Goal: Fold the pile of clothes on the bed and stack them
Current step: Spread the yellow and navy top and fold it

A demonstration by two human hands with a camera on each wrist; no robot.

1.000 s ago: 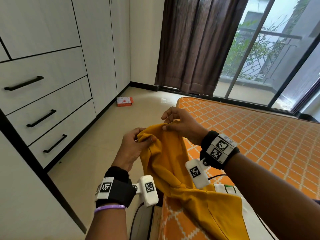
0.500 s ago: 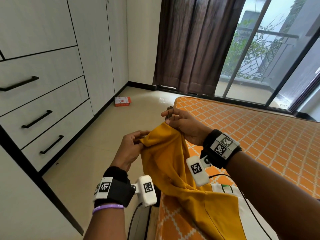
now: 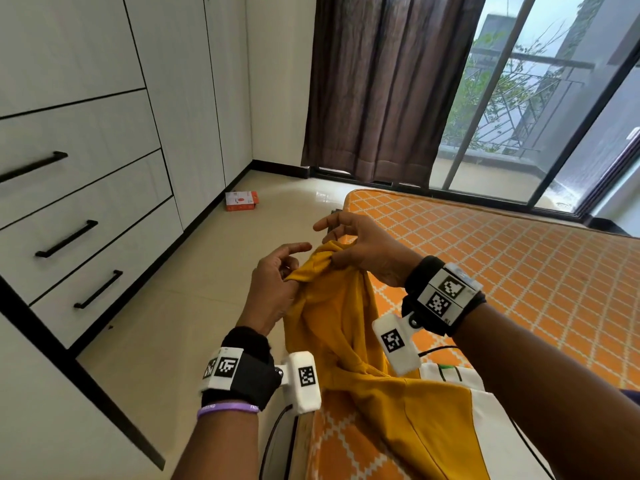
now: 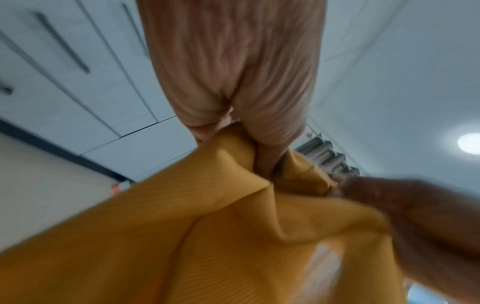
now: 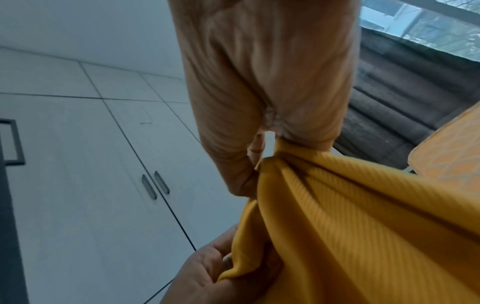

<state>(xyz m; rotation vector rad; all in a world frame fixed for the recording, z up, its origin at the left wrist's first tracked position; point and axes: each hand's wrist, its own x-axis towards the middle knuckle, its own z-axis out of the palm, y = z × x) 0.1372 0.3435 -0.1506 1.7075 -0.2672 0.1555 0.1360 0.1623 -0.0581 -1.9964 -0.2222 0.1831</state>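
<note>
Head view: left hand (image 3: 273, 289) and right hand (image 3: 363, 251) pinch the yellow garment's (image 3: 346, 341) top edge close together at 12 o'clock, apparently seeking corners; it trails onto the bed (image 3: 519, 271).

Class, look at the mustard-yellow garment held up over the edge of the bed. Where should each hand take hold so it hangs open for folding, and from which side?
Take the yellow garment along its bunched top edge, from above. The left hand and right hand already pinch that edge close together, so the cloth hangs in a rope. Probably slide each grip outward along the edge toward a corner; the rest trails onto the bed below.
</note>
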